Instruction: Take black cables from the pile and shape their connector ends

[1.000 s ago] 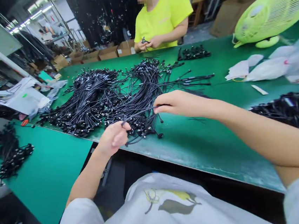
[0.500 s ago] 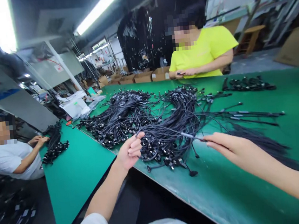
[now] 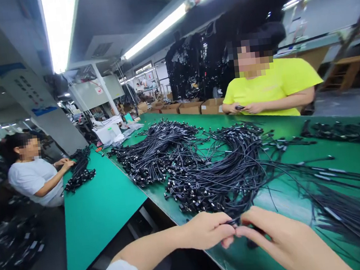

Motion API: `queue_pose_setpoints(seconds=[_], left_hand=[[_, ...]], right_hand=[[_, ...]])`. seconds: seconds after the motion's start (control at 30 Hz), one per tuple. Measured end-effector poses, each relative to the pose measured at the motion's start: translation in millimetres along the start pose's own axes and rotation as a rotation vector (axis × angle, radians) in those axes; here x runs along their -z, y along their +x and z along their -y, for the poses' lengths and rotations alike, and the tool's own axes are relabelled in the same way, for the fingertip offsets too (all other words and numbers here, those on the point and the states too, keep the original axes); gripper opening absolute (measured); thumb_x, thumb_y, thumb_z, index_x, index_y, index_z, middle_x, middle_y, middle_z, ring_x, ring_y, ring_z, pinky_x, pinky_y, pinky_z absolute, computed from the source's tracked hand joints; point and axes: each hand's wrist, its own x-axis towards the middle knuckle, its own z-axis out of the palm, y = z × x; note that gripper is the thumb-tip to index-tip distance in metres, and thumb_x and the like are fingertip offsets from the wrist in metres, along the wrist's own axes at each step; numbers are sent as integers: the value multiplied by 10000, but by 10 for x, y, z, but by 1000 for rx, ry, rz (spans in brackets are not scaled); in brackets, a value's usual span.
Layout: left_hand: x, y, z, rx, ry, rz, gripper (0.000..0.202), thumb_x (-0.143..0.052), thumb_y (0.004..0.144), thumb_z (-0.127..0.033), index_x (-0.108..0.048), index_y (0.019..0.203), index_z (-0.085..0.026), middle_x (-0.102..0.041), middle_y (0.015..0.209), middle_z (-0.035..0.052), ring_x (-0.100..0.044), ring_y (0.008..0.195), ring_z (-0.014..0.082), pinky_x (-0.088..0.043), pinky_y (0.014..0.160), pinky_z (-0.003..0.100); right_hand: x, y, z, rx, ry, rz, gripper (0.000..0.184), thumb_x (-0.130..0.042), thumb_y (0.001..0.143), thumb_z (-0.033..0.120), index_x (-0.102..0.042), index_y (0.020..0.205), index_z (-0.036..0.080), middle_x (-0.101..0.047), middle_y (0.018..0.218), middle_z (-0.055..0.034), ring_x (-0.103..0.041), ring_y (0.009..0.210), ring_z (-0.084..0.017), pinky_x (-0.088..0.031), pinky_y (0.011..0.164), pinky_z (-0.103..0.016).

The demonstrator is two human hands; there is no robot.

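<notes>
Low over the near edge of the green table, my left hand (image 3: 206, 232) and my right hand (image 3: 274, 236) meet, both closed in a pinch. Between their fingertips is a black cable (image 3: 235, 221), bunched short; most of it is covered by the fingers. Just beyond them spreads a heap of black cables (image 3: 236, 163) with small connectors at the ends and pale labels along them. Behind and to the left lies another thick cable pile (image 3: 161, 143). More cables (image 3: 343, 208) fan out to the right of my right hand.
Across the green table (image 3: 288, 201), a person in a yellow shirt (image 3: 271, 86) holds a small dark item. At a side table (image 3: 104, 210) on the left, a person in white (image 3: 34, 178) handles a cable bundle (image 3: 80, 170). Cardboard boxes (image 3: 190, 107) stand behind.
My hands were apart with the cable stretched between them; now they have come together, lower and nearer to me, gathering the cable. The view has tilted and shifted.
</notes>
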Motion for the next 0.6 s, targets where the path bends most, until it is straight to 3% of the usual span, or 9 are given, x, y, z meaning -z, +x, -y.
queue_pose_setpoints(seconds=[0.1,0.17,0.3,0.4,0.47,0.5,0.6], left_hand=[[-29,29,85,-6,-483,8,427,-590,828,-573,-544,831,-149,-410,492,-68,-362,453,74,-360,534,255],[-70,84,187,-4,-701,-8,505,-647,753,-627,-553,820,-136,-445,488,-51,-402,441,85,-383,540,276],[-182,176,418,115,-757,-57,589,-611,721,-708,-577,702,-121,-590,625,52,-595,619,170,-446,701,347],[-220,176,488,209,-820,-241,557,-560,779,-688,-544,688,-139,-500,551,-16,-536,549,132,-453,747,368],[-236,145,481,189,-846,-348,532,-577,768,-684,-529,738,-155,-424,512,-64,-456,482,101,-460,717,359],[-251,124,472,162,-809,-323,540,-578,760,-694,-534,757,-156,-427,512,-64,-452,484,102,-459,706,351],[-342,56,457,85,-556,-48,582,-475,823,-707,-572,778,-135,-499,566,-11,-520,587,135,-441,715,326]], right_hand=[[-129,41,-201,-260,315,-144,404,-560,826,582,-621,998,221,-666,928,-68,-657,820,-205,-555,677,-274],[-276,7,-239,-439,532,-150,478,-538,792,658,-623,895,199,-656,837,-74,-640,758,-217,-555,660,-297],[-460,-117,-112,-774,851,-193,523,-639,693,700,-572,706,181,-539,622,-22,-494,555,-149,-467,502,-260],[-448,-133,12,-845,1067,-197,504,-734,641,640,-537,663,176,-467,598,13,-383,503,-97,-399,443,-226],[-421,-98,73,-838,1138,-230,502,-742,641,637,-538,669,179,-468,619,12,-429,544,-106,-443,482,-220],[-412,-74,101,-843,1141,-292,500,-734,646,647,-558,706,184,-496,648,4,-479,589,-122,-476,517,-221],[-412,-29,207,-889,1127,-451,501,-667,719,655,-609,960,220,-624,841,-38,-598,711,-171,-524,536,-236]])
